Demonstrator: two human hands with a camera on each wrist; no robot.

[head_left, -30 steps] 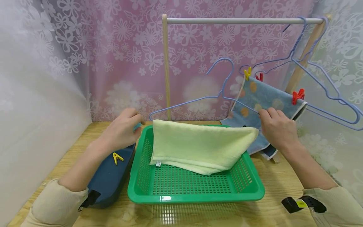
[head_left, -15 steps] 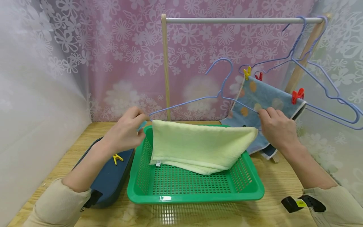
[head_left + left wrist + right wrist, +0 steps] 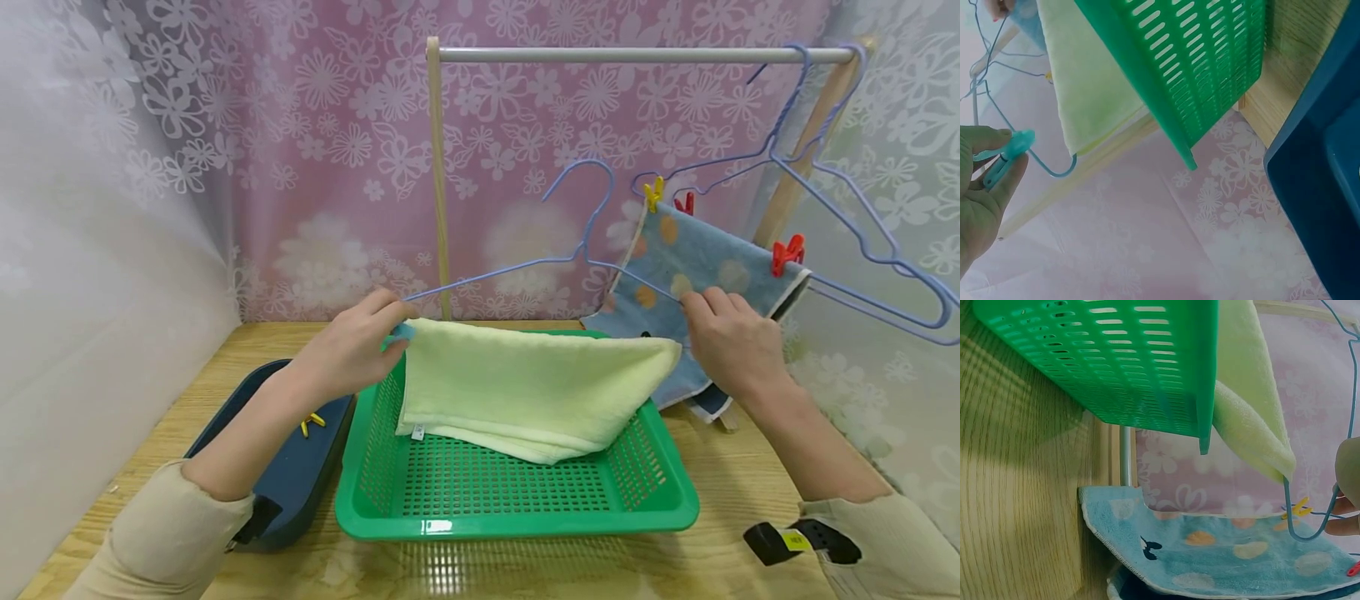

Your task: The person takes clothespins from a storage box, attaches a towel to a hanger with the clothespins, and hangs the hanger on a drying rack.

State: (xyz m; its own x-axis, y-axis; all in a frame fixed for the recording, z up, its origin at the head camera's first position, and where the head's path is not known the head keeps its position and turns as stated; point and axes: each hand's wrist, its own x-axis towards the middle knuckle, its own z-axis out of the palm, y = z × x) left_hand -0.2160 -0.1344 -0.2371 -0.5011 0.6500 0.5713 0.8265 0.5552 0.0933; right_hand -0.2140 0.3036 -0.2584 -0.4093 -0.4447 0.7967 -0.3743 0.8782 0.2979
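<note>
A pale yellow towel (image 3: 525, 383) hangs folded over the lower bar of a blue wire hanger (image 3: 517, 267), above and partly inside a green basket (image 3: 517, 526). My right hand (image 3: 735, 343) grips the hanger's right end beside the towel's corner. Between thumb and fingers, my left hand (image 3: 348, 354) pinches a light blue clothespin (image 3: 1017, 145) at the hanger's left end, near the towel's upper left corner. In the left wrist view the clothespin overlaps the hanger wire, and the towel's edge is a little apart from it.
At left lies a dark blue tray (image 3: 300, 492) with a yellow clothespin (image 3: 312, 422). Behind stands a drying rack (image 3: 645, 55) with two more hangers at its right end. A blue spotted towel (image 3: 697, 250) hangs there, held by yellow and red clothespins, close behind my right hand.
My left hand has moved right with the clothespin, from left of the hanger to its left end. The hanger's hook has dipped slightly. My right hand has stayed in place.
</note>
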